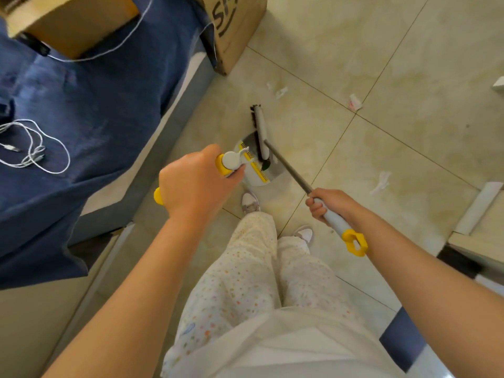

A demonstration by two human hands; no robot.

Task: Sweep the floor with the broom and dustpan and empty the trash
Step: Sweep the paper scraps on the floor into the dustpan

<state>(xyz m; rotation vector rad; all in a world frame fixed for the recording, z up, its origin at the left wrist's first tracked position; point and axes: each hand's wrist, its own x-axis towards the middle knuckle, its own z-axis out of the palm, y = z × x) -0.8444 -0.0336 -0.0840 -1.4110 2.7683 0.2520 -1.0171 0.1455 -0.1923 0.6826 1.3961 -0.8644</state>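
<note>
While the left hand [196, 184] grips the dustpan [256, 180] by its upright handle, the right hand [328, 204] has its fingers [315, 208] curled round the broom [289, 167] handle; the broom's head lies partly inside the dustpan on the tiled floor [395, 50], paper scraps [381, 181] nearby.

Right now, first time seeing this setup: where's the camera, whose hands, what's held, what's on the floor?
No machine: one picture from a wide-angle camera on a person's head, looking down at their own hands. The left hand grips the handle of a dustpan standing on the tiled floor. The right hand grips the handle of a broom, its head at the dustpan's mouth. Paper scraps lie on the tiles farther out, unswept. At left, a bed with a blue cover carries white cables; a cardboard box stands beyond it.
</note>
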